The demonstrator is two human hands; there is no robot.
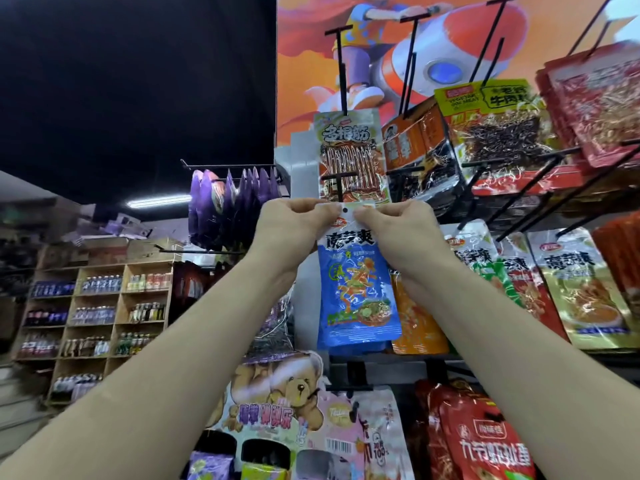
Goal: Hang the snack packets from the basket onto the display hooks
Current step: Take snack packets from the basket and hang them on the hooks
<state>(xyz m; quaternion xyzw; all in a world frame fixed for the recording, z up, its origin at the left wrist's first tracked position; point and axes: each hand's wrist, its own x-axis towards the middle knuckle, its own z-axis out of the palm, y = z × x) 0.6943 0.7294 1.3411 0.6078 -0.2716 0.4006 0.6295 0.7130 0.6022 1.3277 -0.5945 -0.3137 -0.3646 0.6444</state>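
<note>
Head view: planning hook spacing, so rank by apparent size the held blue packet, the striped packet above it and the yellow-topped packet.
1. blue packet, largest, though likely nearest the camera.
2 and 3. striped packet and yellow-topped packet look alike, both partly hidden, so unranked.

Left hand [294, 225], right hand [398, 232]: pinch grips.

Hooks [414, 64] and packets [502, 133] right; left open
</note>
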